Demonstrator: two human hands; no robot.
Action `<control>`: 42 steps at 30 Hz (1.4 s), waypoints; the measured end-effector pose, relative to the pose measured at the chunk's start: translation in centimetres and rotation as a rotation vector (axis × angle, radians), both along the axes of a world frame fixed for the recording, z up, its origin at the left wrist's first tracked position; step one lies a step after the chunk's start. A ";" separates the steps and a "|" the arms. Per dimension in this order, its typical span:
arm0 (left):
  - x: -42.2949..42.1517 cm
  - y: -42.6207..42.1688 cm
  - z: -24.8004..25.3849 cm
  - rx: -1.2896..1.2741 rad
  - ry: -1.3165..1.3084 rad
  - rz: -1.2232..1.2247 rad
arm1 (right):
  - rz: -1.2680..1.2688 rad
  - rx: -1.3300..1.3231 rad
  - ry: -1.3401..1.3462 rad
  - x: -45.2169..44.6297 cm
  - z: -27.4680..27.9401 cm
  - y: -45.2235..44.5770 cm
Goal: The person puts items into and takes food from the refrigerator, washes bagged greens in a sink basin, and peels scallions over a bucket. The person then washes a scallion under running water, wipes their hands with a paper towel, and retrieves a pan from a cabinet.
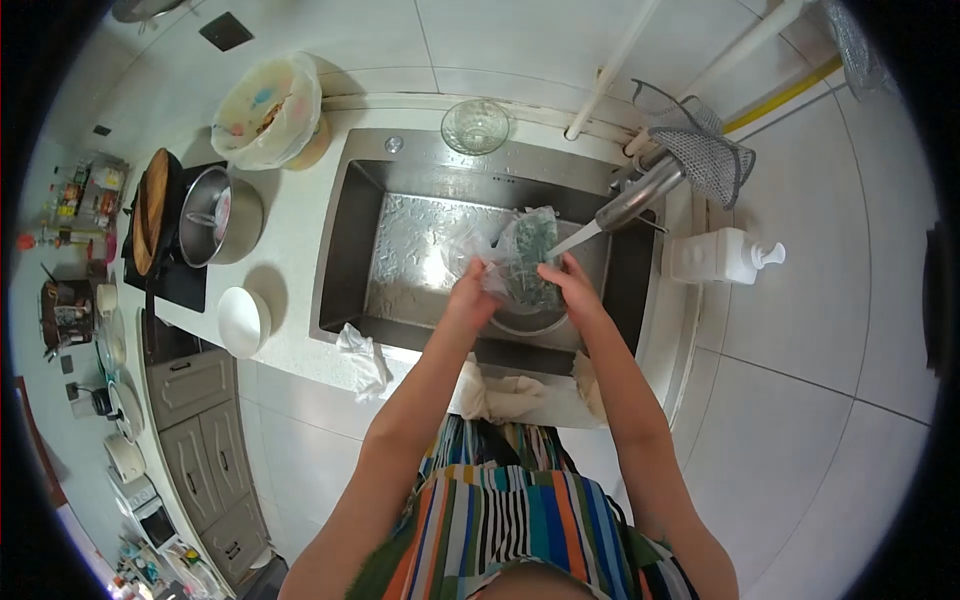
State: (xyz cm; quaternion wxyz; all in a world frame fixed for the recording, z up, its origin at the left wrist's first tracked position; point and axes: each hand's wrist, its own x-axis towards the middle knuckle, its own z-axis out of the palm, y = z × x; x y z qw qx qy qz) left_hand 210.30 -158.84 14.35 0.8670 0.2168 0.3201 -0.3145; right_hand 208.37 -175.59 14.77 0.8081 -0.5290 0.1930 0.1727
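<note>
The left hand [476, 297] and right hand [574, 290] pinch the bag [530, 255] from both sides, probably so water can reach it.

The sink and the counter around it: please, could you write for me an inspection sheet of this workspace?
Surface: the metal sink is wet; water runs from the faucet.
Job's things: a clear plastic bag with green contents, under the water.
Clutter: glass bowl behind the sink; white bowl, metal pot and crumpled white cloth to the left.
Hands: left hand and right hand both hold the bag.
Cables: nothing seen near the sink.
Surroundings: white pump bottle at right; grey cabinets at left.
</note>
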 end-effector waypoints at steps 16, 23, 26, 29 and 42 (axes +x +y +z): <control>-4.8 -1.3 -16.5 0.000 0.131 0.329 | -0.019 -0.312 0.377 -2.4 -12.0 -0.3; -4.9 -2.9 -15.5 0.266 0.151 0.264 | 0.684 -1.241 -0.101 -4.0 -14.3 2.4; -5.4 -2.1 -15.5 0.381 0.084 0.110 | 0.757 -1.116 0.071 -3.9 -14.8 3.5; -4.9 -1.0 -15.0 0.652 -0.029 -0.112 | 0.802 -1.145 0.060 -3.6 -15.3 4.6; -1.5 4.0 -15.2 1.611 -0.408 -0.973 | 0.817 -1.308 0.048 -3.7 -13.9 5.4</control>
